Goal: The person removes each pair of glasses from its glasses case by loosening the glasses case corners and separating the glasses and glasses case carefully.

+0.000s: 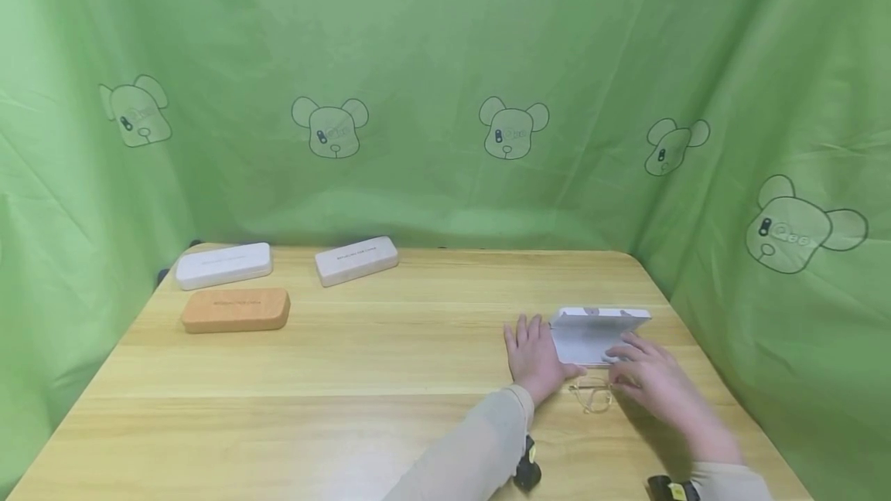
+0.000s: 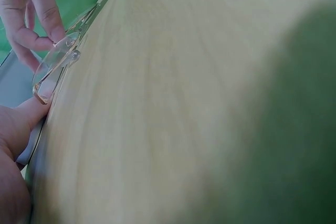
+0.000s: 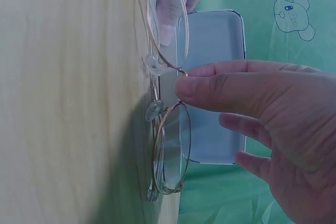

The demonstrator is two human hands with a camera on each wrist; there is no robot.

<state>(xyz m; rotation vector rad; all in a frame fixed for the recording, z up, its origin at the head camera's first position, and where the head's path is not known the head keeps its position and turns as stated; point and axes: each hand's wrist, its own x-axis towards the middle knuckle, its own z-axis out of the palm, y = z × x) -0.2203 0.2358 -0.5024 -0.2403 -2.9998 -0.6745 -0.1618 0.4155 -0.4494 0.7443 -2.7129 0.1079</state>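
Observation:
A pair of thin gold-rimmed eyeglasses [image 3: 171, 150] is pinched at the bridge between the thumb and forefinger of my right hand [image 1: 657, 383]. Its temples look folded behind the lenses, and clear nose pads show in the right wrist view. Just beyond the glasses, an eyeglass case [image 1: 576, 346] lies with its lid raised; the inside is pale grey and the outside white with a print. My left hand [image 1: 536, 359] is at the case's left side, fingers spread and thumb along the front edge. In the left wrist view the glasses hang close to the left thumb.
Towards the far left lie a white case [image 1: 224, 266], an orange-brown case [image 1: 235, 310] and a light grey case [image 1: 357, 260], all closed. The wooden table [image 1: 334, 400] is bordered by a green curtain [image 1: 425, 45] at the back and sides.

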